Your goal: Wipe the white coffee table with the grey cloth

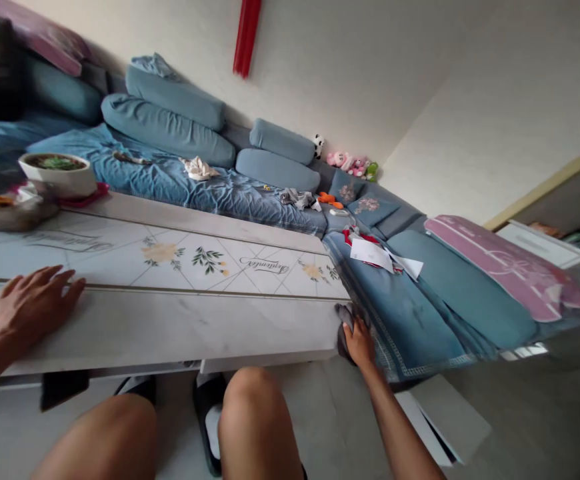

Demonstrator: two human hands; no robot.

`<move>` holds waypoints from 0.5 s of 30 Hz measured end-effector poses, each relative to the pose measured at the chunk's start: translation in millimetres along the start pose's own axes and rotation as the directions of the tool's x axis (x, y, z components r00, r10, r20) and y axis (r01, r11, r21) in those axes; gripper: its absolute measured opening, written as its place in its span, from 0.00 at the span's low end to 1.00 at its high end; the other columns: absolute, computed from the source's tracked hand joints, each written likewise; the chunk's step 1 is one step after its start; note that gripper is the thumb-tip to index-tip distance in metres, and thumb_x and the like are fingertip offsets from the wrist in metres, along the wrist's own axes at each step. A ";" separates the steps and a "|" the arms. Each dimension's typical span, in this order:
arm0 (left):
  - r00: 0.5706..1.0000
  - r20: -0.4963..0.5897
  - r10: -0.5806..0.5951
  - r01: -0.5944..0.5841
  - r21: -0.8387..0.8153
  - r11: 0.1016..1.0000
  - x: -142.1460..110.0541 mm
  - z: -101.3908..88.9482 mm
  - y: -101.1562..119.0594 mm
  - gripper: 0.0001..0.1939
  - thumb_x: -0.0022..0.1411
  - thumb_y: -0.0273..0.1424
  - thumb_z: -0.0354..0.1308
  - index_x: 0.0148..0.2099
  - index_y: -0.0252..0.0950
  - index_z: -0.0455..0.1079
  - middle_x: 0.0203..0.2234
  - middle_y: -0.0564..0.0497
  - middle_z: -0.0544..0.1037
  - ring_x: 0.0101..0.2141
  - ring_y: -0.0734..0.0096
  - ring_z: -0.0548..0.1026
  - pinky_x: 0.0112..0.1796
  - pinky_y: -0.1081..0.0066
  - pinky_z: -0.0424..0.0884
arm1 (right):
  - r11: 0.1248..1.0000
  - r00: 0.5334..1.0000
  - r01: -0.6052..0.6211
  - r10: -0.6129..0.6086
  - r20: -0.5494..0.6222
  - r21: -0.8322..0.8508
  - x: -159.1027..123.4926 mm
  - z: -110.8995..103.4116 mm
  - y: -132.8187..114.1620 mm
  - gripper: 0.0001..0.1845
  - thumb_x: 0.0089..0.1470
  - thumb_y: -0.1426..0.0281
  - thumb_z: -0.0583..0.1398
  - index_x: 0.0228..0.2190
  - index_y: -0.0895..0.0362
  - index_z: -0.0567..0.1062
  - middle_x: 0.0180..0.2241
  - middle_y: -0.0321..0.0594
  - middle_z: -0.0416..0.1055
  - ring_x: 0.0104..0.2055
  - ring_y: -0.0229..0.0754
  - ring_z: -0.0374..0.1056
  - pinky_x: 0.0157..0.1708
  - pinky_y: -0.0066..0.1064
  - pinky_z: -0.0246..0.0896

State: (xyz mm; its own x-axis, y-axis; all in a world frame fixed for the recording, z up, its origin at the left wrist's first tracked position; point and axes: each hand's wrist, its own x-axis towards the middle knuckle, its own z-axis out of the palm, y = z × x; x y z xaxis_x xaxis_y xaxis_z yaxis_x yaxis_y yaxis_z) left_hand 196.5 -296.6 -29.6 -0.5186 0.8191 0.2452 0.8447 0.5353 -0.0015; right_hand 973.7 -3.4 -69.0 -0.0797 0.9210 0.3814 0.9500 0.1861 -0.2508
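My left hand (pixel 37 303) lies flat on the near left part of the white marble-look coffee table (pixel 210 330), fingers apart. At the table's right end, my right hand (pixel 360 340) is closed on a dark grey cloth (pixel 345 320), which bunches over the corner edge. Along the table top runs a white runner (pixel 240 270) printed with yellow flowers, leaves and lettering. My knees are bent below the table's front edge.
A white planter with a succulent (pixel 60 175) stands on a pink tray at the table's far left, beside a container (pixel 10 213). Behind is a blue sofa (pixel 170 180) with cushions; papers (pixel 373 255) lie on its right section. A white box (pixel 445 417) sits on the floor.
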 end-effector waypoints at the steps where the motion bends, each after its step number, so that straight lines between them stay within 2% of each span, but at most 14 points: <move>1: 1.000 -0.020 0.004 -0.003 0.060 0.998 -3.9 -3.3 3.1 0.41 0.71 0.46 0.38 0.76 0.36 0.71 0.74 0.39 0.74 0.74 0.54 0.70 0.76 0.54 0.52 | 1.000 1.000 -0.013 0.013 -0.015 0.012 -6.9 4.7 -9.2 0.45 0.68 0.46 0.46 0.64 0.64 0.81 0.66 0.68 0.76 0.72 0.69 0.71 0.74 0.63 0.65; 3: 0.998 -0.059 0.027 -0.018 0.148 0.989 -12.2 -7.3 10.5 0.37 0.73 0.42 0.37 0.75 0.46 0.72 0.72 0.47 0.78 0.74 0.58 0.70 0.78 0.53 0.46 | 0.999 0.999 -0.016 0.018 -0.035 0.048 -21.2 17.5 -39.4 0.42 0.69 0.49 0.48 0.65 0.63 0.81 0.68 0.67 0.75 0.74 0.69 0.69 0.75 0.64 0.63; 5: 0.993 -0.102 0.057 -0.040 0.167 0.985 -19.3 -8.9 20.7 0.34 0.73 0.41 0.39 0.73 0.53 0.73 0.70 0.50 0.80 0.74 0.59 0.70 0.79 0.53 0.44 | 0.994 0.999 0.041 -0.038 -0.037 0.098 -39.1 31.4 -86.8 0.38 0.71 0.52 0.50 0.66 0.63 0.81 0.70 0.65 0.73 0.75 0.68 0.68 0.76 0.65 0.61; 7: 0.985 -0.149 0.081 -0.062 0.126 0.990 -23.5 -11.2 35.4 0.32 0.75 0.40 0.40 0.72 0.51 0.73 0.72 0.48 0.78 0.76 0.56 0.69 0.79 0.52 0.48 | 0.976 0.989 0.148 -0.147 -0.018 0.161 -60.5 43.5 -150.1 0.35 0.73 0.56 0.52 0.66 0.65 0.80 0.72 0.65 0.72 0.77 0.68 0.66 0.77 0.67 0.59; 9: 0.977 -0.169 0.132 -0.125 0.049 0.991 -24.2 -18.5 57.6 0.31 0.79 0.42 0.38 0.71 0.46 0.73 0.74 0.42 0.74 0.76 0.53 0.68 0.77 0.52 0.56 | 0.930 0.958 0.269 -0.285 0.030 0.249 -82.5 52.7 -224.7 0.33 0.75 0.59 0.54 0.69 0.66 0.78 0.74 0.65 0.69 0.78 0.68 0.64 0.78 0.68 0.58; 11: 0.966 -0.159 0.204 -0.215 -0.055 0.975 -22.2 -34.0 91.7 0.32 0.81 0.44 0.38 0.71 0.39 0.73 0.75 0.35 0.72 0.76 0.45 0.69 0.75 0.48 0.63 | 0.858 0.898 0.374 -0.430 0.092 0.352 -101.3 59.2 -302.0 0.34 0.75 0.59 0.57 0.72 0.67 0.75 0.77 0.64 0.65 0.80 0.67 0.62 0.79 0.66 0.56; 13: 0.959 -0.137 0.247 -0.267 -0.159 0.950 -20.4 -57.2 139.9 0.34 0.81 0.44 0.39 0.73 0.31 0.72 0.75 0.29 0.70 0.74 0.37 0.71 0.73 0.45 0.67 | 0.768 0.811 0.470 -0.570 0.132 0.435 -114.4 63.1 -371.1 0.36 0.76 0.56 0.59 0.73 0.66 0.74 0.78 0.62 0.63 0.81 0.64 0.60 0.81 0.62 0.55; 15: 0.950 -0.100 0.295 -0.311 -0.245 0.918 -22.9 -83.8 198.3 0.35 0.80 0.42 0.42 0.75 0.26 0.71 0.75 0.26 0.70 0.72 0.35 0.73 0.72 0.43 0.69 | 0.704 0.744 0.547 -0.657 0.124 0.453 -120.9 64.7 -420.3 0.36 0.76 0.53 0.57 0.74 0.60 0.74 0.78 0.53 0.65 0.81 0.61 0.61 0.81 0.58 0.56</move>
State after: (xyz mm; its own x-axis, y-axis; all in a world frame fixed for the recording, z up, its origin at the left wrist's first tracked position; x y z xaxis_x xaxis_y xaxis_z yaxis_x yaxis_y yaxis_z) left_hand 387.0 -226.4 45.7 -0.2305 0.9157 0.3292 0.9693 0.1864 0.1603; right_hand 564.6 -170.8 -67.2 -0.7208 0.6053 0.3378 0.4889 0.7894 -0.3712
